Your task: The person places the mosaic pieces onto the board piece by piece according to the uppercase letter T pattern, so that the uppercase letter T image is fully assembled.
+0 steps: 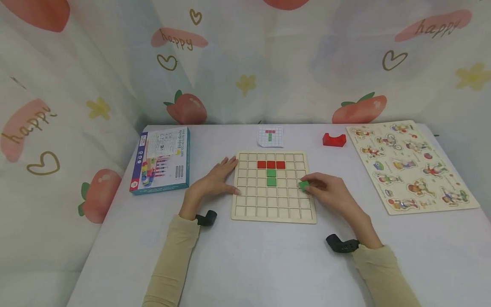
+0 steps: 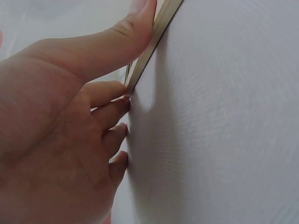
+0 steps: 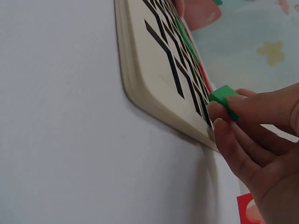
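Observation:
A square wooden grid board (image 1: 253, 213) lies on the table. Three red tiles (image 1: 271, 164) form a row near its top, and two green tiles (image 1: 271, 177) run down beneath the middle one. My right hand (image 1: 331, 192) pinches a green square tile (image 3: 224, 95) between thumb and fingertips, over the board's right edge. At the board's left edge rests my left hand (image 1: 212, 181), fingers spread and fairly straight. Its thumb (image 2: 135, 32) lies on the rim, while the other fingertips touch the side in the left wrist view.
Behind the board lies a paper card (image 1: 270, 137) with a red and green T pattern. A red arch-shaped block (image 1: 334, 140) stands right of it. A boxed toy set (image 1: 161, 160) is at left, a wooden picture puzzle board (image 1: 412, 166) at right. A printed curtain (image 1: 276, 64) hangs behind.

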Demonstrator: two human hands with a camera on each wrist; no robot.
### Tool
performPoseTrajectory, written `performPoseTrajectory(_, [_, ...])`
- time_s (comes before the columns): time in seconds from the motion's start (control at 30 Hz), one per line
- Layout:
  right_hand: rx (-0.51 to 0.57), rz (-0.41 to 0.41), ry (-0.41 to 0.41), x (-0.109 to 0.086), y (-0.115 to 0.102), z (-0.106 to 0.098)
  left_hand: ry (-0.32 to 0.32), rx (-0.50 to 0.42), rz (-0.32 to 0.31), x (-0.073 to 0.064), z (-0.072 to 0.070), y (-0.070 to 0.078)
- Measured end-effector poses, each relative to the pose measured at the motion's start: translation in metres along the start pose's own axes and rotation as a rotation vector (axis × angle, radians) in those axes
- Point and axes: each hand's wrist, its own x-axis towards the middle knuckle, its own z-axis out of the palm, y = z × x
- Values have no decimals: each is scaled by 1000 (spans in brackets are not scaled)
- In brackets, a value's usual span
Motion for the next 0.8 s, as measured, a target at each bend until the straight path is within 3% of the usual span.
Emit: performPoseTrajectory(0.8, [28,-58,-140,23,-33,31,0,-8,-8,1,0,0])
